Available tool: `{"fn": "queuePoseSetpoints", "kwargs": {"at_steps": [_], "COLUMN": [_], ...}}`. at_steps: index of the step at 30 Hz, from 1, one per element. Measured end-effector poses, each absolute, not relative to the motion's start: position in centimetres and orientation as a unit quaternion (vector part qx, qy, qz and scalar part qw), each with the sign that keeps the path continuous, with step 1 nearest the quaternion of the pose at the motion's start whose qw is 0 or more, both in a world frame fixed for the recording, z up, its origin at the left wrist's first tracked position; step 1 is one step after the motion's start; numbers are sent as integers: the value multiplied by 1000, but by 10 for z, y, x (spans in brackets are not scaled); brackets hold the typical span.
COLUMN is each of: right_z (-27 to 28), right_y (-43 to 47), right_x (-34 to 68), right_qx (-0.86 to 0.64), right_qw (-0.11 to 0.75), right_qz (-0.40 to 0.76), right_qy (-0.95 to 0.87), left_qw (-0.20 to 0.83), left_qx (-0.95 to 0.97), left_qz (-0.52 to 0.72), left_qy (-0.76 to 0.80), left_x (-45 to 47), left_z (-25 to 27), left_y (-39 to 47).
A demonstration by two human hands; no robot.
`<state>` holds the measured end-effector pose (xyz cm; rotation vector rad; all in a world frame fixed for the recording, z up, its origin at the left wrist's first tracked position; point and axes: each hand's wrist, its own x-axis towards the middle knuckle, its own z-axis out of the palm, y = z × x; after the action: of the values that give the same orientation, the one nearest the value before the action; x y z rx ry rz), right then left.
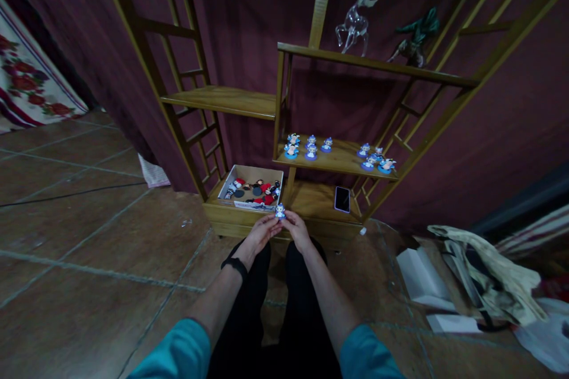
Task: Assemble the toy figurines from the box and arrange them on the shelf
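Observation:
Between my fingertips, in front of the low wooden shelf, I hold a small blue-and-white figurine [280, 211] upright. My left hand [264, 230] pinches it from the left, and my right hand [295, 227] grips it from the right. Just beyond my left hand, an open cardboard box [227, 180] contains several red, black and white figurines [267, 192], some lying on their sides. Up on the middle shelf [342, 157], several similar figurines stand in two groups: one on the left with a blue figurine [311, 152], another on the right with a blue-based figurine [386, 165].
A phone [342, 199] lies on the bottom shelf at right. Above stand a clear glass horse [354, 23] and a dark green statue [415, 38]. White boxes [424, 278] and a beige cloth bag [484, 266] lie on the floor to the right.

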<state>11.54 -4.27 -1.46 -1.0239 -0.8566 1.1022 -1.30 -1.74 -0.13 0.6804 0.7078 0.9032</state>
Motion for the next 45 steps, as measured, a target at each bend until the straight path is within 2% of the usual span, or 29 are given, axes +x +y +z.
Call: {"fn": "queuePoseSetpoints", "kwargs": {"at_steps": [45], "right_z": [-2], "right_y": [-50], "right_x": [118], "right_qx": [-455], "right_qw": [650], "right_qz": [467], "right_qy": [-391], "left_qw": [794], "left_qx": [325], "left_qz": [409], "left_qy": [310], "left_x": [-14], "left_z": [-9], "left_y": [-15]}}
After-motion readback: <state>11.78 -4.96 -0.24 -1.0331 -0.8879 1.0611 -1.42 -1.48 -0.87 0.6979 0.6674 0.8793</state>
